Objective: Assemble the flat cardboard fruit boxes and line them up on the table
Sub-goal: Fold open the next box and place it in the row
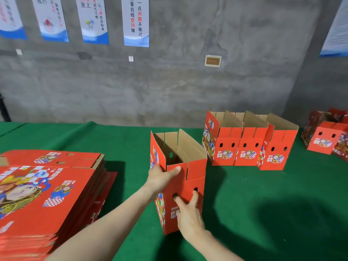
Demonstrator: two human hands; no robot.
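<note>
An upright red fruit box (194,174) with its top flaps open stands on the green table (273,213) in front of me. My left hand (160,177) grips its upper left corner, thumb lying across the front panel. My right hand (188,215) rests flat on the front face, with two fingertips at the two round holes. To the right, at the back, three assembled boxes (250,149) stand side by side in a row, tops open. A tall stack of flat printed box blanks (47,187) lies at my left.
More red boxes (323,140) sit jumbled at the far right edge. A grey concrete wall with hanging posters (136,21) runs behind the table. Bare green cloth shows between the held box and the row, and to the front right.
</note>
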